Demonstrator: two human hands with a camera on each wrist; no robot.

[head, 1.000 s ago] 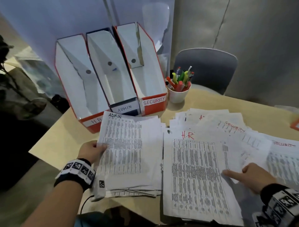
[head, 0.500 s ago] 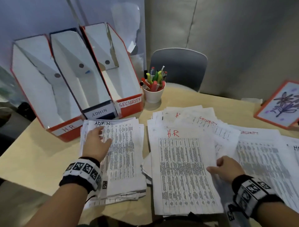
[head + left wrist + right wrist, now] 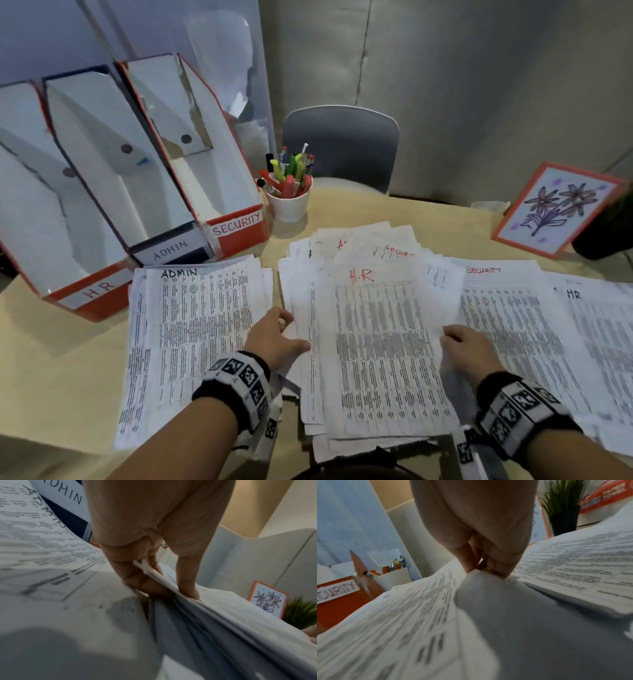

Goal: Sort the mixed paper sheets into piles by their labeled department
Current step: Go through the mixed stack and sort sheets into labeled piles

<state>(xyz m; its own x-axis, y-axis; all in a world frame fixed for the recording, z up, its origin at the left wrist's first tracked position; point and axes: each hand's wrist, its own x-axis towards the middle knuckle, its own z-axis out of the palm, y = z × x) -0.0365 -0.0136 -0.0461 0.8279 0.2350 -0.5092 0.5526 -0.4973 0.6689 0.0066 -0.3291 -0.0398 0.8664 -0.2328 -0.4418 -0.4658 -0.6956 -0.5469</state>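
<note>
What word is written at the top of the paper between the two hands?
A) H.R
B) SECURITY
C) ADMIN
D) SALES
A: the top sheet of the middle stack, held at its edges by the left hand and the right hand, has "H.R" written in red at its top.

Both hands (image 3: pixel 274 337) gripping H.R sheet (image 3: pixel 373 342) edges, ADMIN pile (image 3: pixel 191 325) beside
</note>
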